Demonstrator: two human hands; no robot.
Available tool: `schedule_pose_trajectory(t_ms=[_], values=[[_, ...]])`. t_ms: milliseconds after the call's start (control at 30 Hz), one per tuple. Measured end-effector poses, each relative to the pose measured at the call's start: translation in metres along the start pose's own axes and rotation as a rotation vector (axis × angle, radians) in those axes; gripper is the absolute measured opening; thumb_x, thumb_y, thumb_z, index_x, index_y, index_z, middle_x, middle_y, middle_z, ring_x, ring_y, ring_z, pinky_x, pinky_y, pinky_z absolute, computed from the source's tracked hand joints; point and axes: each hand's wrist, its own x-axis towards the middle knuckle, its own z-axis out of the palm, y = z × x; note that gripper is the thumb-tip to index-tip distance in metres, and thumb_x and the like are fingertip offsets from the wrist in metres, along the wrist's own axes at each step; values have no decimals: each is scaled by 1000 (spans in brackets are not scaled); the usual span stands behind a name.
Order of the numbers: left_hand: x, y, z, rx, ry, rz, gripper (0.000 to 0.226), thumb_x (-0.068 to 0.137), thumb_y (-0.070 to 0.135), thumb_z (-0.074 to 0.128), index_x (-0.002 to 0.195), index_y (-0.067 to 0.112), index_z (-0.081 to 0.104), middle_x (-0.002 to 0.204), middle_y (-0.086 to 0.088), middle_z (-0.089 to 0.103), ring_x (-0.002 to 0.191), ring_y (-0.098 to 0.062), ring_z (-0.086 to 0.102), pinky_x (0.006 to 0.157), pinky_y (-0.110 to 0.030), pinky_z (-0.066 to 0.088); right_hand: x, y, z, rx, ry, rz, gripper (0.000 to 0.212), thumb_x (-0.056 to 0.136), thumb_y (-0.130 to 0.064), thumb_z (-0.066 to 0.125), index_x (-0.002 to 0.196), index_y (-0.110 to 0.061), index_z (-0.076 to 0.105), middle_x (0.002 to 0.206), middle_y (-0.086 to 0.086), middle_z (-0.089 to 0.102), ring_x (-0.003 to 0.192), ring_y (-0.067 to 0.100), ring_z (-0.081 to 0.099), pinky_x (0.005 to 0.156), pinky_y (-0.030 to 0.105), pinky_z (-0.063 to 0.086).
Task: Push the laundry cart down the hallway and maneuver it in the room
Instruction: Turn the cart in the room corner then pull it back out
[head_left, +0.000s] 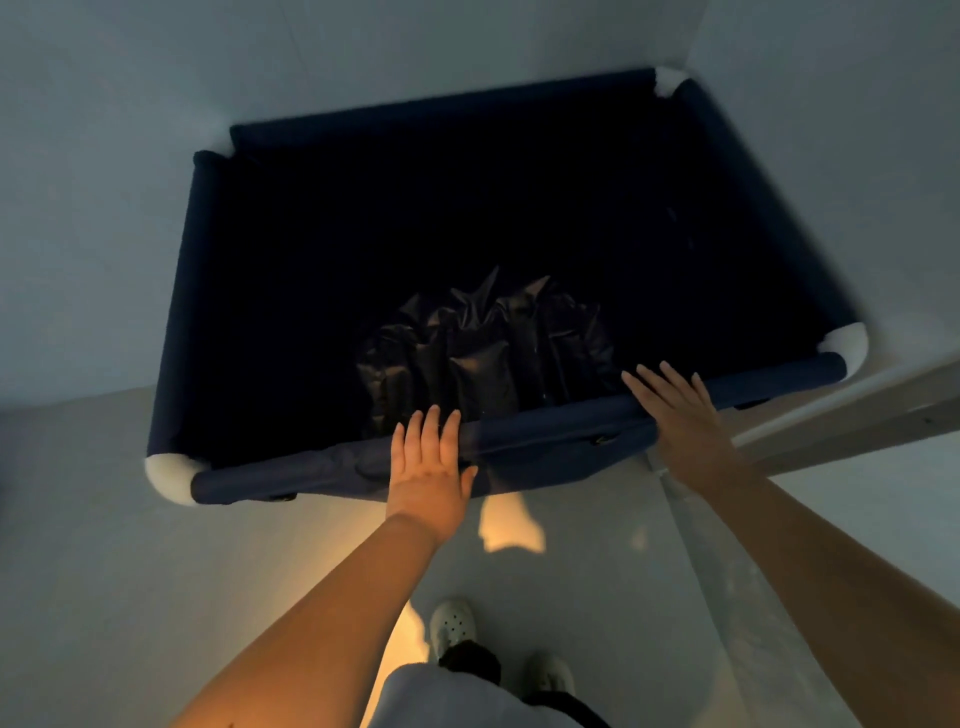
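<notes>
The laundry cart (291, 467) is a deep navy fabric bin with white corner pieces, seen from above and filling the middle of the head view. A crumpled black plastic bag (483, 348) lies at its bottom near the close side. My left hand (431, 467) rests flat on the cart's near rim, fingers straight and together. My right hand (680, 415) lies flat on the same rim further right, fingers spread over the edge. Neither hand curls around the rim.
The cart's far right corner sits in a wall corner (691, 57). A pale wall (104, 208) runs along the left and back. A white door frame or baseboard edge (857, 410) crosses at the right. My feet in white shoes (452, 623) stand on grey floor.
</notes>
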Motion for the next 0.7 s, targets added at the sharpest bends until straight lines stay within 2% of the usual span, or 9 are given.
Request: schedule_pose_trajectory(t_ms=[100, 200, 333, 433, 533, 633, 700], values=[[1, -4, -3, -8, -2, 53, 71, 96, 46, 27, 147, 11, -7, 156, -12, 9, 142, -29, 2, 114, -47, -9, -3, -14, 3, 92, 86, 71, 65, 89, 5, 46, 146, -16, 23, 153, 10, 26, 143, 29, 9, 115, 41, -3], [-3, -15, -9, -48, 14, 139, 68, 97, 44, 28, 147, 10, -4, 154, -9, 16, 142, -26, 8, 116, -42, -6, -10, -30, 5, 152, 114, 127, 53, 97, -9, 42, 146, -11, 22, 154, 13, 22, 144, 29, 6, 116, 39, 0], [-11, -29, -22, -52, -21, 218, 68, 97, 38, 33, 147, 9, -3, 155, -10, 14, 142, -23, 10, 116, -36, -3, -20, -46, 3, 126, 10, 128, 58, 100, -22, 37, 148, -10, 8, 158, 10, 5, 144, 24, -6, 116, 34, 2], [-22, -38, -33, -22, -100, 160, 69, 97, 37, 33, 146, 9, -6, 158, -10, 5, 143, -23, 4, 117, -37, 0, -29, -56, -3, 13, -77, 90, 65, 100, -30, 35, 147, -8, -3, 158, 10, -5, 144, 25, -8, 115, 32, 4], [-38, -42, -47, 0, -194, 114, 68, 98, 37, 32, 147, 8, -6, 158, -10, -3, 144, -24, -2, 117, -36, 5, -38, -63, -14, -70, -147, 34, 67, 100, -32, 37, 148, -8, -2, 158, 11, -4, 144, 25, -2, 115, 33, 6], [-58, -43, -63, -2, -257, 60, 66, 99, 37, 31, 147, 8, -4, 158, -11, -3, 144, -24, 2, 117, -35, 8, -44, -71, -29, -102, -241, -24, 64, 100, -31, 35, 148, -9, -2, 158, 9, -4, 144, 24, -2, 115, 33, 3], [-74, -41, -70, -23, -261, 22, 66, 99, 37, 31, 147, 8, -3, 158, -11, -2, 144, -24, 4, 117, -35, 9, -50, -75, -37, -110, -245, -54, 64, 100, -31, 36, 149, -10, -1, 159, 7, -3, 144, 23, -1, 115, 33, 4]])
